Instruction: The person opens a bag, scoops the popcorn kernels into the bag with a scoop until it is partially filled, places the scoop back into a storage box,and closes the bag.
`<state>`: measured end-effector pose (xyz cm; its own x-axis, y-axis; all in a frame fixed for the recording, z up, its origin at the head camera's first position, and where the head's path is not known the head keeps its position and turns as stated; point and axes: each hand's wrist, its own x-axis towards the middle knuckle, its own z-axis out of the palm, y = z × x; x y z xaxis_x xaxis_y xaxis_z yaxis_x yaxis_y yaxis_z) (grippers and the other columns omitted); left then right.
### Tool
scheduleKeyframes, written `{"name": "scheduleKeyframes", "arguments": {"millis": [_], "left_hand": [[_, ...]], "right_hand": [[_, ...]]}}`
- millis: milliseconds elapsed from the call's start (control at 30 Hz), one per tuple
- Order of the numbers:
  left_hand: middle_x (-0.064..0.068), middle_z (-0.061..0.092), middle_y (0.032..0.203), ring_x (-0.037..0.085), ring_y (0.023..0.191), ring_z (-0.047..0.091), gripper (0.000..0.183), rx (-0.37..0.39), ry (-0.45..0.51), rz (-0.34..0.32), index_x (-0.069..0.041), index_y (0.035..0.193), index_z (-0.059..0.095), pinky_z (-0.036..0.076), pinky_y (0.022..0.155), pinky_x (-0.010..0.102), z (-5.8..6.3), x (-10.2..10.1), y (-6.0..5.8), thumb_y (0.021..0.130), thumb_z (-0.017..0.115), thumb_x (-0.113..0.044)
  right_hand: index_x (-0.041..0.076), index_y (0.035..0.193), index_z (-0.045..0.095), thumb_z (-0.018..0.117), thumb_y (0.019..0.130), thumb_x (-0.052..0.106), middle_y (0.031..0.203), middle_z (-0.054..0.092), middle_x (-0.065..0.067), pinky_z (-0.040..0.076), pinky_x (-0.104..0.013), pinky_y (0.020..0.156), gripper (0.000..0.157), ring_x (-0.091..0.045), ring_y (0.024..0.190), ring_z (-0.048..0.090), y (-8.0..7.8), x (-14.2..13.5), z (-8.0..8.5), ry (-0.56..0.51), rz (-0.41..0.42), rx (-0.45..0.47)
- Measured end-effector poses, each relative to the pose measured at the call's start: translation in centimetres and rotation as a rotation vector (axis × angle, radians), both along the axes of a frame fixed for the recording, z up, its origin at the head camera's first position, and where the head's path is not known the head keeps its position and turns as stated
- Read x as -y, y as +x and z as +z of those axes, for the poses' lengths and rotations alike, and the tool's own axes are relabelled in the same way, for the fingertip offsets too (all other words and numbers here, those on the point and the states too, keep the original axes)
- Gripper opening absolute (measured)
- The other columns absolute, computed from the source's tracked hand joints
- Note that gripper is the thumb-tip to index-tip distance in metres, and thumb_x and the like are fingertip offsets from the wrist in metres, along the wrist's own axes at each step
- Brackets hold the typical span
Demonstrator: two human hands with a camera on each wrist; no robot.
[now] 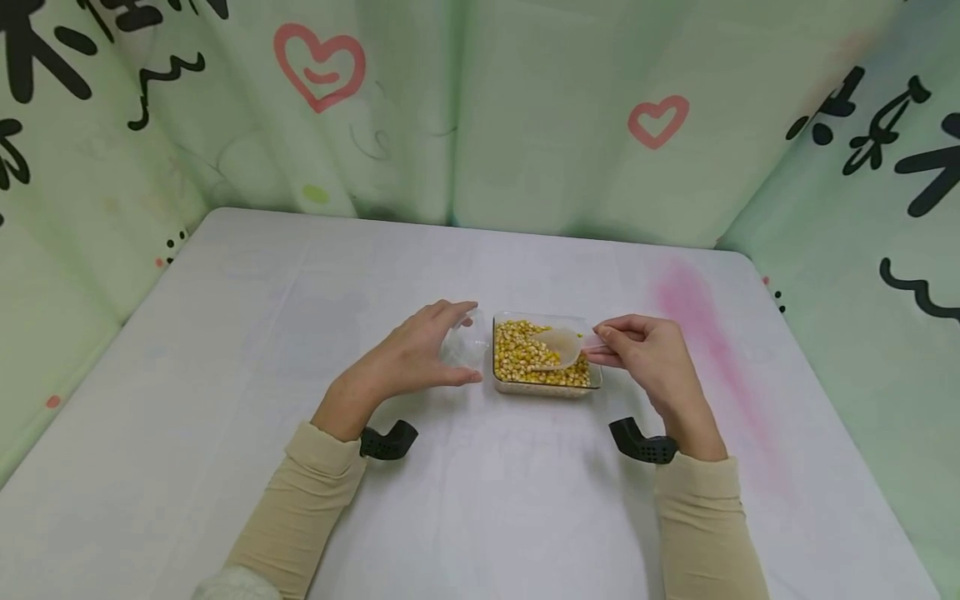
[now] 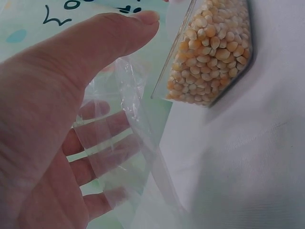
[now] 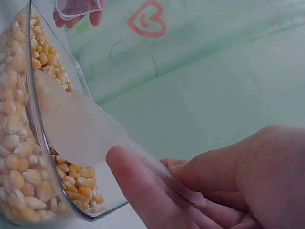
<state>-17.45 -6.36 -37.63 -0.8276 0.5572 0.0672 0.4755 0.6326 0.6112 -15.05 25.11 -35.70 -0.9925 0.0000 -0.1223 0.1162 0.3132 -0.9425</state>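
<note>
A person's right hand (image 1: 648,354) is pinching the handle of a translucent whitish plastic scoop (image 1: 564,343) between thumb and closely bent fingers, the scoop's bowl resting among yellow corn kernels (image 1: 513,350) inside a clear, rectangular glass container (image 1: 540,388). Just left of that container, the left hand (image 1: 412,350) is curving in a wide C, thumb and fingers well apart, around a thin, clear plastic vessel (image 1: 463,343) whose exact shape is hard to make out. The person appears to be scooping corn; whether the bowl is carrying kernels is unclear. The next move is probably calling for a level lift over the container's left wall, with the plastic vessel staying steady. Black wrist devices (image 1: 388,440) and beige sleeves (image 1: 296,508) are showing nearer the viewer than the container. Beneath it, a white-covered table (image 1: 480,508) is spreading out, a blurred pink streak (image 1: 701,325) running to the container's right. Beyond the container, pale green curtains (image 1: 540,167) are hanging, displaying pink heart outlines (image 1: 657,122) and, towards both sides, black lettering (image 1: 873,129).
</note>
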Motion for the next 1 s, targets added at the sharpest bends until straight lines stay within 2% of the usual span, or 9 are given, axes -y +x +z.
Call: {"name": "scheduleKeyframes", "arguments": {"millis": [267, 667, 900, 1000], "left_hand": [[0.008, 0.056, 0.133, 0.024, 0.125, 0.05, 0.089, 0.001, 0.009, 0.008, -0.013, 0.151, 0.037, 0.044, 0.106, 0.045, 0.0, 0.2, -0.1, 0.08, 0.08, -0.044], [0.007, 0.056, 0.132, 0.024, 0.125, 0.051, 0.089, 0.0, 0.021, 0.015, -0.013, 0.151, 0.037, 0.043, 0.106, 0.044, 0.1, 0.5, -0.3, 0.079, 0.08, -0.043], [0.007, 0.056, 0.134, 0.024, 0.127, 0.049, 0.089, 0.027, 0.026, 0.009, -0.015, 0.152, 0.036, 0.043, 0.106, 0.045, 0.0, 0.4, -0.1, 0.08, 0.08, -0.043], [0.007, 0.056, 0.134, 0.024, 0.127, 0.05, 0.089, 0.026, 0.028, 0.009, -0.015, 0.152, 0.037, 0.043, 0.106, 0.045, -0.1, 0.3, -0.1, 0.08, 0.08, -0.043]], "right_hand": [[-0.021, 0.125, 0.051, 0.06, 0.099, 0.011, 0.093, 0.075, -0.004, 0.058, -0.03, 0.08, 0.042, -0.017, 0.084, 0.076, -0.1, -0.9, -0.2, -0.136, 0.022, 0.025], [-0.021, 0.129, 0.047, 0.06, 0.099, 0.012, 0.094, 0.075, -0.005, 0.057, -0.029, 0.081, 0.047, -0.017, 0.085, 0.076, -0.3, -1.8, -0.4, -0.238, 0.006, 0.056], [-0.022, 0.127, 0.045, 0.061, 0.098, 0.01, 0.094, 0.076, -0.009, 0.057, -0.03, 0.081, 0.046, -0.019, 0.083, 0.076, -0.1, -2.3, -0.6, -0.306, 0.002, 0.055], [-0.021, 0.123, 0.049, 0.063, 0.097, 0.01, 0.093, 0.076, -0.01, 0.057, -0.03, 0.081, 0.043, -0.019, 0.082, 0.076, -0.1, -2.4, -0.8, -0.349, -0.005, 0.063]]}}
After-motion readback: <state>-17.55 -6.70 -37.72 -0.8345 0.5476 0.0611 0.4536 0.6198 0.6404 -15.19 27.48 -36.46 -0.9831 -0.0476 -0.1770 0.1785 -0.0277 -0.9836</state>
